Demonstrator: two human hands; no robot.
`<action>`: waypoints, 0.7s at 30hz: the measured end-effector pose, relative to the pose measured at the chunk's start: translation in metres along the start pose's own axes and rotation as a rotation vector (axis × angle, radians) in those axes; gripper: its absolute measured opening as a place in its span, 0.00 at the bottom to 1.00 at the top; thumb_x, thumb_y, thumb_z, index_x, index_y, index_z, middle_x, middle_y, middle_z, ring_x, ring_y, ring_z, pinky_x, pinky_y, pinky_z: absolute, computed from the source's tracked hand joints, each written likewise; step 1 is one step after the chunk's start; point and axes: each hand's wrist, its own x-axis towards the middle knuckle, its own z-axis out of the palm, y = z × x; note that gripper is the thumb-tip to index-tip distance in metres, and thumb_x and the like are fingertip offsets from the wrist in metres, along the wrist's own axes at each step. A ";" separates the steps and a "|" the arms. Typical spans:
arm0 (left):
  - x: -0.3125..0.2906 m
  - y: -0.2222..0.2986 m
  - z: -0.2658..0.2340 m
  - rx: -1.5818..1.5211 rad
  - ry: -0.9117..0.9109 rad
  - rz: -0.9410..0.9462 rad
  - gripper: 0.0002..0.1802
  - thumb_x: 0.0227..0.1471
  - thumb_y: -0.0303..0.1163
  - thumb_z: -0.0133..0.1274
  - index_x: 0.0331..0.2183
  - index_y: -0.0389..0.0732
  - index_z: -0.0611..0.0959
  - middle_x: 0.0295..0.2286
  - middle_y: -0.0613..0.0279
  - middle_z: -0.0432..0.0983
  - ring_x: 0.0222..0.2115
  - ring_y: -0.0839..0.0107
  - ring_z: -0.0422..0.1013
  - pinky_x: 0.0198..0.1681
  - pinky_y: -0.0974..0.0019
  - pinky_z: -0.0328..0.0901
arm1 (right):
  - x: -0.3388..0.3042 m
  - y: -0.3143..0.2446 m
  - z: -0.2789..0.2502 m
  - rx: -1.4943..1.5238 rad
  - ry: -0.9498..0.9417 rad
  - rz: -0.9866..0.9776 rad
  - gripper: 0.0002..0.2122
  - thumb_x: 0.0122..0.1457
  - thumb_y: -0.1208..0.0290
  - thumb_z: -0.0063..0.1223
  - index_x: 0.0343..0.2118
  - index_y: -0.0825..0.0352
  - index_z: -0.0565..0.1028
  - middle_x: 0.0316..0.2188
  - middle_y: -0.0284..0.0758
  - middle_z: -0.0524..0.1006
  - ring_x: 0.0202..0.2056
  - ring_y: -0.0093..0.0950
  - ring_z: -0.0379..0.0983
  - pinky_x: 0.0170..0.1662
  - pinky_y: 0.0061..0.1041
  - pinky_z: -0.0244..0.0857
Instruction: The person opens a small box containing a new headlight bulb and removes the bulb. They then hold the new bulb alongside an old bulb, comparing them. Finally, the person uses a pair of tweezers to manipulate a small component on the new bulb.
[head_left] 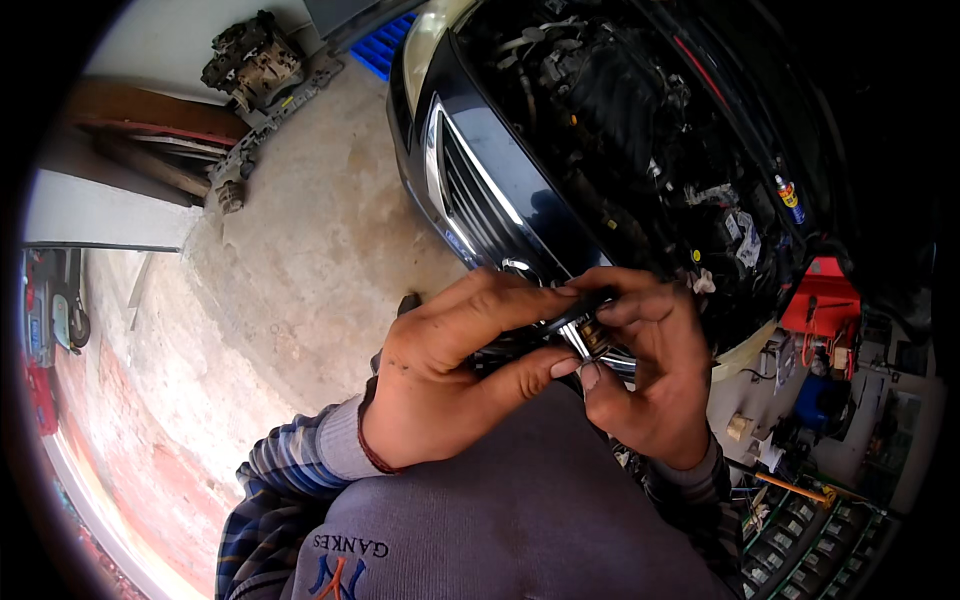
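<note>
Between my two hands is a small round part (588, 337) with a black rim, a shiny metal side and a brownish inner face. My left hand (450, 370) pinches it from the left, with index finger and thumb on its edge. From the right, my right hand (650, 360) closes its fingers and thumb on the same part. Fingertips cover much of it, so its exact kind cannot be made out. Both hands are in front of my chest, over the front of a dark car (505, 175) with a chrome-edged grille (470, 190).
The car's engine bay (610, 100) lies open ahead. A spray can (789, 198) rests at its right edge. On the right are a red tool box (822, 295) and a tray of sockets (815, 540). An engine block (252, 60) sits on the concrete floor (310, 200), far left.
</note>
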 end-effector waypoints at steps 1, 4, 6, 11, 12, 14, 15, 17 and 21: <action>0.001 0.000 0.001 0.011 -0.002 0.012 0.23 0.46 0.26 0.69 0.45 0.32 0.82 0.40 0.50 0.79 0.41 0.64 0.77 0.43 0.67 0.70 | -0.001 0.002 0.002 0.018 0.026 0.012 0.19 0.49 0.83 0.57 0.44 0.74 0.64 0.51 0.52 0.71 0.44 0.31 0.78 0.48 0.28 0.74; -0.001 0.000 0.007 0.065 0.023 0.011 0.22 0.47 0.25 0.68 0.45 0.32 0.82 0.40 0.51 0.79 0.40 0.64 0.77 0.42 0.68 0.71 | -0.002 0.008 0.004 0.032 0.049 0.006 0.19 0.49 0.84 0.55 0.44 0.74 0.64 0.51 0.52 0.71 0.42 0.29 0.78 0.45 0.27 0.74; 0.002 -0.003 0.009 0.056 0.027 0.036 0.21 0.47 0.25 0.68 0.44 0.32 0.83 0.40 0.51 0.79 0.39 0.64 0.78 0.41 0.68 0.71 | -0.003 0.003 -0.001 -0.004 -0.023 0.052 0.19 0.48 0.85 0.47 0.46 0.72 0.61 0.53 0.55 0.67 0.48 0.30 0.72 0.51 0.29 0.69; 0.004 -0.004 0.011 0.049 0.010 -0.006 0.20 0.48 0.25 0.67 0.44 0.33 0.83 0.40 0.51 0.79 0.39 0.65 0.78 0.41 0.68 0.71 | -0.005 0.012 -0.004 -0.099 0.009 -0.022 0.19 0.50 0.85 0.53 0.46 0.73 0.63 0.50 0.51 0.71 0.40 0.26 0.78 0.40 0.23 0.73; 0.005 -0.004 0.012 0.037 0.006 -0.028 0.20 0.48 0.25 0.67 0.44 0.33 0.83 0.40 0.51 0.79 0.39 0.65 0.78 0.41 0.68 0.71 | -0.005 0.012 0.000 -0.029 0.050 0.000 0.19 0.50 0.85 0.53 0.46 0.73 0.64 0.50 0.50 0.72 0.39 0.25 0.78 0.40 0.23 0.73; 0.006 -0.005 0.012 -0.011 0.005 -0.076 0.19 0.49 0.25 0.66 0.45 0.32 0.83 0.40 0.52 0.80 0.39 0.66 0.78 0.41 0.69 0.71 | -0.005 0.011 0.005 0.089 0.114 0.072 0.18 0.52 0.84 0.54 0.46 0.73 0.64 0.49 0.49 0.73 0.38 0.25 0.78 0.39 0.23 0.73; 0.006 -0.008 0.012 -0.048 0.007 -0.105 0.19 0.51 0.26 0.65 0.45 0.32 0.82 0.40 0.52 0.80 0.38 0.66 0.78 0.41 0.69 0.71 | -0.005 0.010 0.006 0.137 0.138 0.125 0.18 0.52 0.84 0.55 0.46 0.73 0.65 0.48 0.48 0.73 0.38 0.25 0.79 0.40 0.23 0.74; 0.007 -0.009 0.011 -0.253 0.043 -0.249 0.18 0.53 0.27 0.63 0.45 0.32 0.81 0.39 0.54 0.80 0.37 0.68 0.78 0.40 0.69 0.72 | -0.002 0.008 0.004 0.173 0.110 0.204 0.19 0.54 0.82 0.58 0.48 0.73 0.65 0.46 0.46 0.75 0.38 0.25 0.79 0.41 0.23 0.74; 0.016 -0.005 0.002 -0.638 0.082 -0.536 0.16 0.60 0.28 0.57 0.47 0.30 0.79 0.37 0.57 0.81 0.35 0.73 0.77 0.39 0.71 0.74 | 0.007 0.007 -0.006 0.161 -0.027 0.224 0.23 0.58 0.80 0.61 0.54 0.76 0.64 0.43 0.42 0.77 0.40 0.27 0.80 0.44 0.25 0.76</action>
